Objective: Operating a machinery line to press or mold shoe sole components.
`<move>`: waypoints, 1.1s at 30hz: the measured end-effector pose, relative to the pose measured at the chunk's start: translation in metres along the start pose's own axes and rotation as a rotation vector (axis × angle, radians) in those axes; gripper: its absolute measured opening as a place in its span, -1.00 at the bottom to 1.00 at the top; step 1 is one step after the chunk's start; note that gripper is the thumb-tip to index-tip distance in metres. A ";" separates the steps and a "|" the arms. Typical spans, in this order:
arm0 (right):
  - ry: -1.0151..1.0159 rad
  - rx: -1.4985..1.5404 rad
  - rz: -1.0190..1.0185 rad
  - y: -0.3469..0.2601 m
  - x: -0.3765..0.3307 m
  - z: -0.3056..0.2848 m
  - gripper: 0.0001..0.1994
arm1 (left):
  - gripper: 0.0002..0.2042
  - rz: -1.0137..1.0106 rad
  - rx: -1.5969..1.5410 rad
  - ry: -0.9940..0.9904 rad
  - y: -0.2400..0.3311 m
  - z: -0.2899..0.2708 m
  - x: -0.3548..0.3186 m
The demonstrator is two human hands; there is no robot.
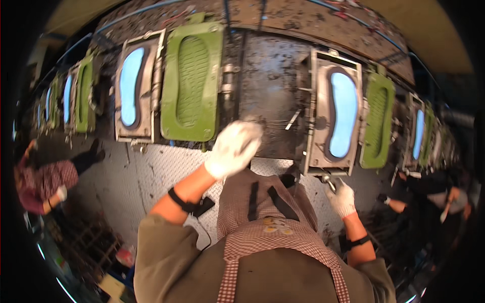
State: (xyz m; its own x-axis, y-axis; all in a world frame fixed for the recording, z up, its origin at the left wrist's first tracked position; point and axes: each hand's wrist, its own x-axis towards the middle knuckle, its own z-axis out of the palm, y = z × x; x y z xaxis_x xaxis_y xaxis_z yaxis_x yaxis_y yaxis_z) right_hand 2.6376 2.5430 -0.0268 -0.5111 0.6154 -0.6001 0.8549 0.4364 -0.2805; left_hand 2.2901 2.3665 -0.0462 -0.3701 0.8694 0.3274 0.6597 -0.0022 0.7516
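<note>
- My left hand, in a white glove, is raised in front of the dark machine wall. It is blurred, so I cannot tell whether it is clenched or loose, and I see nothing in it.
- My right hand, also gloved, is closed around a small metal handle at the lower edge of the open metal mould, a natural grip point.
- That mould holds a pale blue sole-shaped piece, facing me; its green lid is swung aside to the right, leaving the cavity exposed.
- To my left, another mould with a green lid stands open the same way.
- A co-worker's hand shows at the far left, apart from mine.
</note>
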 end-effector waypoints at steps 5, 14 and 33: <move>0.161 0.165 -0.031 0.000 0.014 -0.017 -0.70 | -0.80 -0.174 -0.275 -0.333 0.066 0.022 -0.064; 0.452 0.270 -0.158 0.003 0.081 -0.045 -0.73 | -0.72 0.218 0.012 -0.237 0.081 0.140 0.060; 0.412 0.294 -0.520 0.056 0.094 -0.053 -0.77 | -0.64 0.014 0.388 -0.069 0.139 0.236 0.050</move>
State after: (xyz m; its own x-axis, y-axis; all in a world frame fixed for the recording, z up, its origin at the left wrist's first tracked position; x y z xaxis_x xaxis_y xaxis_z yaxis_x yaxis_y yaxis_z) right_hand 2.6330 2.6599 -0.0592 -0.8005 0.5989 -0.0200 0.4516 0.5810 -0.6771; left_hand 2.5181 2.5263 -0.0608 -0.3232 0.9016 0.2874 0.8676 0.1611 0.4704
